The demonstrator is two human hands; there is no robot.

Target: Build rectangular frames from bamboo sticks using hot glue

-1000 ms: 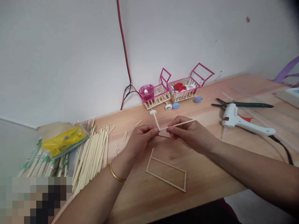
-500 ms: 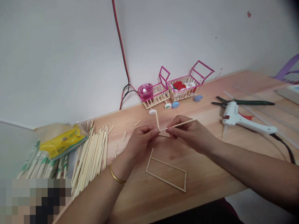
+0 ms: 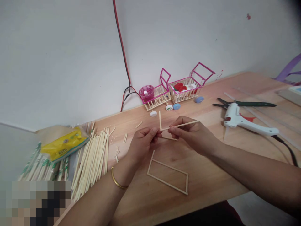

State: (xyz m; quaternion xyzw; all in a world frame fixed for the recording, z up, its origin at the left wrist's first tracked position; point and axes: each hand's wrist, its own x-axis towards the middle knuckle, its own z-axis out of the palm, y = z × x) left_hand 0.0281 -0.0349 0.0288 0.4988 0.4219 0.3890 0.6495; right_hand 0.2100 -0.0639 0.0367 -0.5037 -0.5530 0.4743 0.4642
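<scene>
My left hand (image 3: 143,142) and my right hand (image 3: 191,133) meet above the wooden table (image 3: 211,182). Both pinch a small piece of joined bamboo sticks (image 3: 178,125): one long stick runs right through my right fingers, a short one stands up at its left end, and another short stick lies below between the hands. A finished rectangular stick frame (image 3: 168,175) lies flat on the table just in front of the hands.
A heap of loose bamboo sticks (image 3: 94,157) and a yellow packet (image 3: 62,145) lie at the left. Two pink stick carts (image 3: 178,88) with bottle caps stand by the wall. A white glue gun (image 3: 244,121) and pliers (image 3: 244,104) lie at the right.
The upright short stick has shifted slightly right and up, away from the white cap behind it. Both hands keep their pinch and stay almost in place.
</scene>
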